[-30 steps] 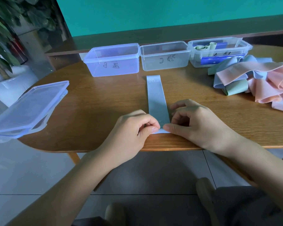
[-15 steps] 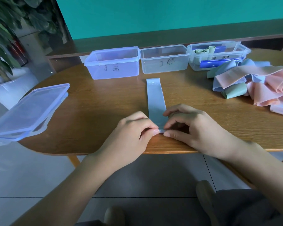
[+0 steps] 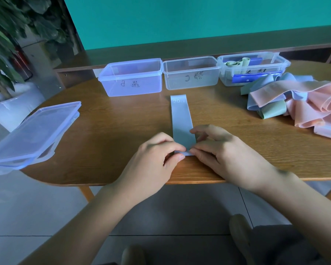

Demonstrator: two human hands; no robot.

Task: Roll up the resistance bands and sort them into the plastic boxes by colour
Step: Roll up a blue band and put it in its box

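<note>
A light blue resistance band (image 3: 180, 119) lies flat on the wooden table (image 3: 122, 131), running from the boxes toward me. Its near end is turned over into a small roll at the table's front edge. My left hand (image 3: 153, 165) pinches the left side of that roll and my right hand (image 3: 224, 155) pinches the right side. At the back stand three plastic boxes: a bluish one (image 3: 132, 79), a clear one (image 3: 191, 74) with nothing visible inside, and a clear one (image 3: 254, 68) holding rolled green bands. A heap of pink, green and blue bands (image 3: 298, 104) lies at the right.
Stacked box lids (image 3: 33, 131) overhang the table's left edge. A potted plant (image 3: 6, 64) stands on the floor at the left. A low wooden shelf (image 3: 199, 52) runs behind the table below a teal wall. My knees show below the table edge.
The near end of the blue band has been turned over a little further from the table edge, with both hands' fingers shifting slightly forward. The view has tipped down slightly.
</note>
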